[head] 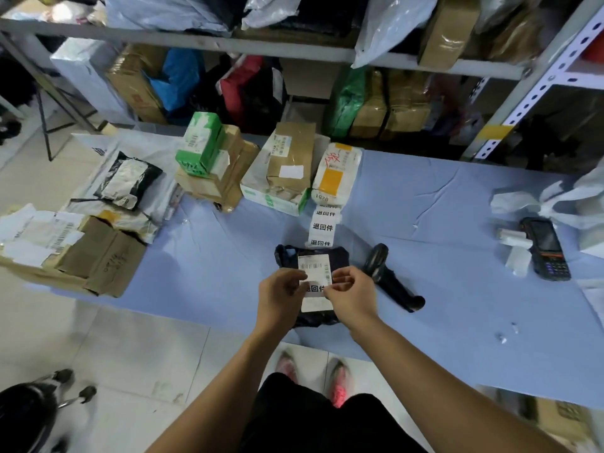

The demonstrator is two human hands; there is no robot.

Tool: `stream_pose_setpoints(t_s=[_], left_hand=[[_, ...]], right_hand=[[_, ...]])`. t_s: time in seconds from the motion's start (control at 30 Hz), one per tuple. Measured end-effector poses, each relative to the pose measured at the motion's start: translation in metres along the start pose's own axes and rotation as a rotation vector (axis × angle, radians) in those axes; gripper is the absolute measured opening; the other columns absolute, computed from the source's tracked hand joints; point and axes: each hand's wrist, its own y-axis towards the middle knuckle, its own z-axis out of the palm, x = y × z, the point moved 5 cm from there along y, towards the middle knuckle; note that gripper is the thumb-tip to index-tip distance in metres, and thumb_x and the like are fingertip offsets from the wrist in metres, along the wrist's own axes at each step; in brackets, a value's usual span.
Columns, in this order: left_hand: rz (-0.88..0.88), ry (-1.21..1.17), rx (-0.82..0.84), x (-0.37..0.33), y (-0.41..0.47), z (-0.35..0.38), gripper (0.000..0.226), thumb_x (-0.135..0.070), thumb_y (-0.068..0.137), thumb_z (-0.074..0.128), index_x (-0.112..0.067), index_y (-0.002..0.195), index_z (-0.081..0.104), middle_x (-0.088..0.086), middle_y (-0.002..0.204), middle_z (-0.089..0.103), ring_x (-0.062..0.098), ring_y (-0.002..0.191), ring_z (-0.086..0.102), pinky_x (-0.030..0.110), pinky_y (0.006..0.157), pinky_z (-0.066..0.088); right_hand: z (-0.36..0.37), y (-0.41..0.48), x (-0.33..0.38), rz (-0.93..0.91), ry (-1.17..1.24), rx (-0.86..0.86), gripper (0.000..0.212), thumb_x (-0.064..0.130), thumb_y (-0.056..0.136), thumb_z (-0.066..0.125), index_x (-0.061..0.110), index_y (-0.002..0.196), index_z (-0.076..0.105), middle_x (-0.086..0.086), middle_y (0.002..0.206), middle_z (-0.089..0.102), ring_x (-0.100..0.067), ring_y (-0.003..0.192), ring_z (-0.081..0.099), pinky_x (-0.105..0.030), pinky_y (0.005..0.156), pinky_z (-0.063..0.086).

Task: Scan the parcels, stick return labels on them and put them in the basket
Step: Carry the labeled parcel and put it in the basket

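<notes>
The parcel is a small dark plastic bag, crumpled at the edges. It lies on the table close to the front edge, right before the person. A white shipping label with barcodes is stuck on its top.

Over the lower half of that bag both hands hold a white return label printed with three black characters. The left hand pinches the label's left edge between thumb and curled fingers. The right hand pinches the right edge the same way, so each grip is closed on the label. Whether the label already touches the bag cannot be told.

A strip of the same return labels runs from the bag's far edge back toward a white parcel with an orange patch. A black scanner lies just beside the bag on the right. Well apart at the right end lies a handheld terminal amid scraps of white paper.

The table wears a creased pale blue cloth. Along its back stand a green box on brown cartons and a taped brown box. A black and silver bag and a torn carton lie at the left. Behind, a grey metal shelf is packed with parcels. The floor is pale tile.
</notes>
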Motion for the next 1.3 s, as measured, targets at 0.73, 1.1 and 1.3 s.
stream_pose_setpoints(t_s=[0.73, 1.1, 1.3], left_hand=[[0.315, 0.503, 0.194, 0.031, 0.009, 0.025, 0.005, -0.015, 0.085, 0.072, -0.011, 0.086, 0.075, 0.006, 0.084, 0.055, 0.026, 0.06, 0.056, 0.03, 0.045, 0.042], [-0.338, 0.02, 0.137, 0.082, 0.002, 0.004, 0.063, -0.034, 0.078, 0.081, -0.018, 0.133, 0.054, 0.001, 0.111, 0.063, 0.016, 0.085, 0.066, 0.039, 0.079, 0.058], [-0.322, -0.089, 0.222, 0.08, -0.009, 0.004, 0.038, -0.019, 0.086, 0.074, -0.017, 0.123, 0.065, 0.001, 0.109, 0.059, 0.018, 0.079, 0.067, 0.025, 0.068, 0.055]], right_hand=[[0.048, 0.014, -0.027, -0.094, -0.641, 0.006, 0.007, 0.023, 0.096, 0.057, 0.023, 0.098, 0.064, 0.006, 0.104, 0.054, -0.017, 0.091, 0.06, -0.016, 0.058, 0.042], [0.02, 0.012, -0.039, -0.038, -0.6, -0.114, 0.057, 0.035, 0.089, 0.069, 0.019, 0.14, 0.048, -0.006, 0.14, 0.042, -0.025, 0.129, 0.039, -0.042, 0.103, 0.044], [0.009, 0.009, -0.04, -0.016, -0.491, -0.064, 0.058, 0.025, 0.084, 0.075, 0.019, 0.136, 0.05, -0.007, 0.124, 0.058, -0.027, 0.12, 0.052, -0.04, 0.097, 0.047]])
